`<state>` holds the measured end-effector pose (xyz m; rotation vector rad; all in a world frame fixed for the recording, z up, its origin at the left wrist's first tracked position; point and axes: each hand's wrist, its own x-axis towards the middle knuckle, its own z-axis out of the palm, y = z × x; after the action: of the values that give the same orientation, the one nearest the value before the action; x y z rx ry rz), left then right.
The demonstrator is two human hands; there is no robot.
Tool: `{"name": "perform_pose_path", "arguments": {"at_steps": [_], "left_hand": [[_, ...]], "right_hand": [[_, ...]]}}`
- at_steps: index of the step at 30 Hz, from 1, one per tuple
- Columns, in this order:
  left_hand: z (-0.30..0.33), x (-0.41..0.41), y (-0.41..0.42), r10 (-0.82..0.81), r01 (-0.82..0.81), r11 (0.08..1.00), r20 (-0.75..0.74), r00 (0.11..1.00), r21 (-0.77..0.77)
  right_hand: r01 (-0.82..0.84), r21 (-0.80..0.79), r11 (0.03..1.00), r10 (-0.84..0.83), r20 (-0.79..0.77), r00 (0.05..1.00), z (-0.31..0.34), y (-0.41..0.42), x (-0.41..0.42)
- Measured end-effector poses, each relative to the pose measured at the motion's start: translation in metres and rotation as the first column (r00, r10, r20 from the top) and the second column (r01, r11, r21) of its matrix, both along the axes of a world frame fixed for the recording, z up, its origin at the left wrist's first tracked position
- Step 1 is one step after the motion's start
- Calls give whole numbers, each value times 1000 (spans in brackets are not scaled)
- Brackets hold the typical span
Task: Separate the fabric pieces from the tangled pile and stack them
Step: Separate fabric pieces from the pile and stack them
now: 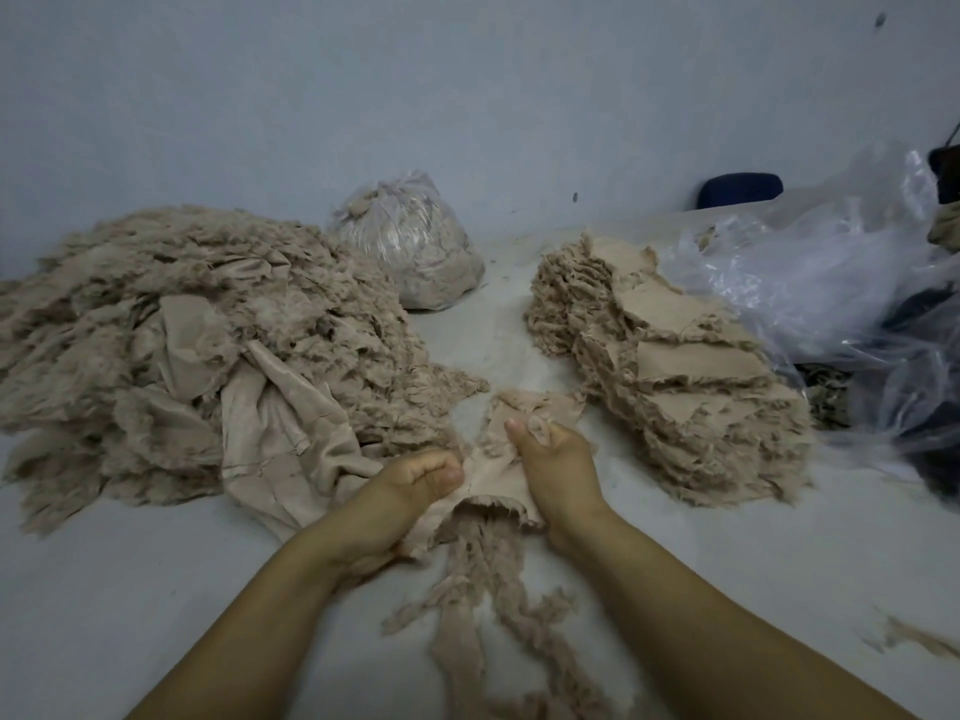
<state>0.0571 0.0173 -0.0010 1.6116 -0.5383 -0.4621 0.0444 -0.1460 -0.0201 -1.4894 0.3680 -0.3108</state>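
our left hand (415, 483) is curled in a fist, gripping the beige fabric piece (485, 485); our right hand (553, 467) pinches its other side, thumb up. beyond lie the tangled pile (182, 330) on the left and the stack (670, 366) on the right.

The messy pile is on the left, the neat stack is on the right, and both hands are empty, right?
Not quite. The head view shows the left hand and right hand both gripping a fabric piece. The pile is left, the stack right.
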Motion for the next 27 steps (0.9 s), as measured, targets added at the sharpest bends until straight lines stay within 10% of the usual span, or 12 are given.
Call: {"name": "perform_pose_path", "arguments": {"at_steps": [11,16,27], "left_hand": [[-12,2,-8,164,-165,985,18,986,45],[-3,1,-15,163,-248,949,-372,914,-194],[-25,13,-18,472,-476,879,92,877,25]], "right_hand": [[-387,-44,921,385,-44,922,5,-6,-14],[-353,47,934,351,39,935,0,-2,-17],[-373,299,878,374,57,926,1,16,-28]]}}
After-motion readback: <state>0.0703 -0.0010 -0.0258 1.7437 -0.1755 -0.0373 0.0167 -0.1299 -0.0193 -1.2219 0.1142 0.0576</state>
